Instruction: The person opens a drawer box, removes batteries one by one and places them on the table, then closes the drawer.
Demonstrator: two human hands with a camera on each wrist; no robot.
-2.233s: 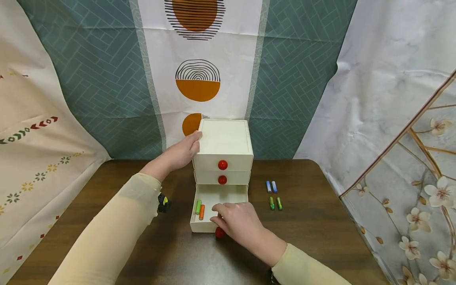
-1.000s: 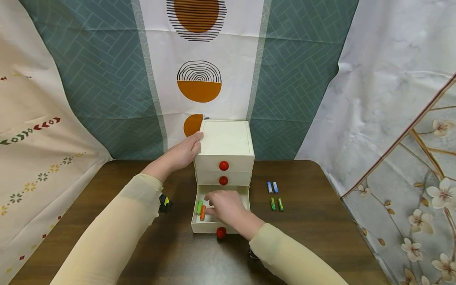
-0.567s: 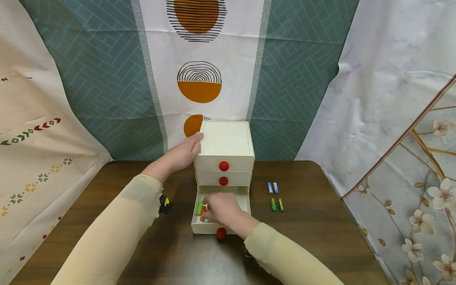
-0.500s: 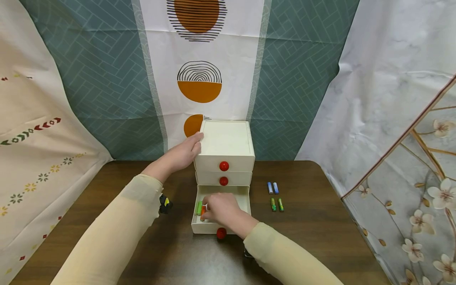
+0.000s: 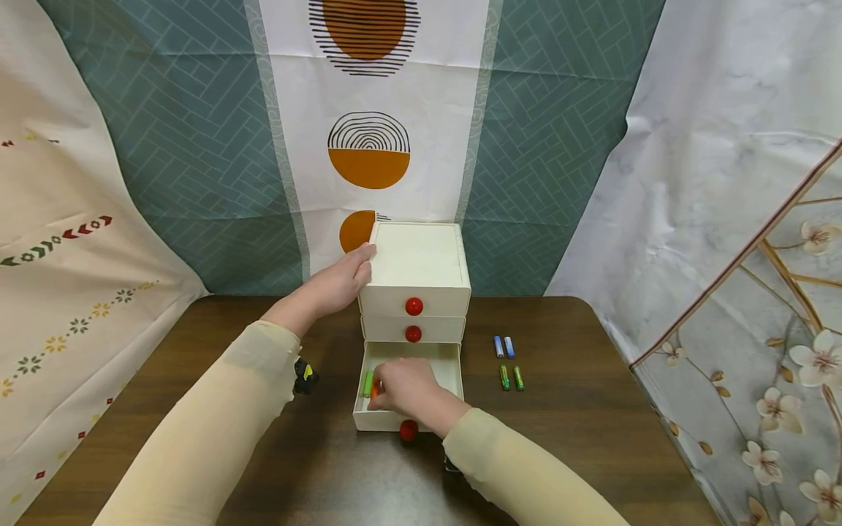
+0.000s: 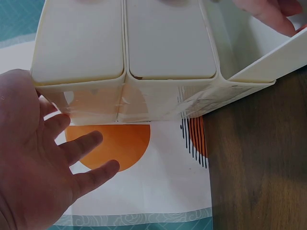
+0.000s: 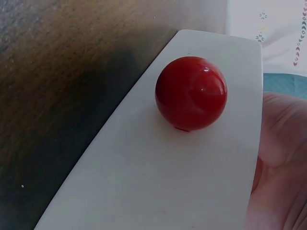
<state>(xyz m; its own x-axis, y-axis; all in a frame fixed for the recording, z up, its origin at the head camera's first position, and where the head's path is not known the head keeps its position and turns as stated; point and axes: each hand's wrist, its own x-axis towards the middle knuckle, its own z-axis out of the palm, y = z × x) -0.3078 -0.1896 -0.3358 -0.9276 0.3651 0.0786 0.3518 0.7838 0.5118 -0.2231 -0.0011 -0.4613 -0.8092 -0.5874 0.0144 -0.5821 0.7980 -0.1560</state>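
A white cabinet (image 5: 416,256) of three drawers stands on the table, its bottom drawer (image 5: 434,421) pulled out. My left hand (image 5: 332,285) rests against the cabinet's upper left side; in the left wrist view its fingers are straight and spread. Inside the bottom drawer, my right hand (image 5: 411,383) pinches an orange battery (image 5: 375,391) between thumb and fingers, which cover most of it. A light green battery (image 5: 368,383) lies just left of it, against the drawer's side. In the right wrist view, the drawer's red knob (image 7: 191,93) hides the fingertips.
Two blue batteries (image 5: 503,347) and two green ones (image 5: 511,378) lie on the dark wooden table (image 5: 559,431), right of the cabinet. Red knobs (image 5: 414,306) mark the upper drawers, which are pushed in. Patterned cloths hang behind and on both sides.
My right hand has moved left and down inside the drawer, and its thumb and fingers have closed on the orange battery. My left hand has stayed on the cabinet.
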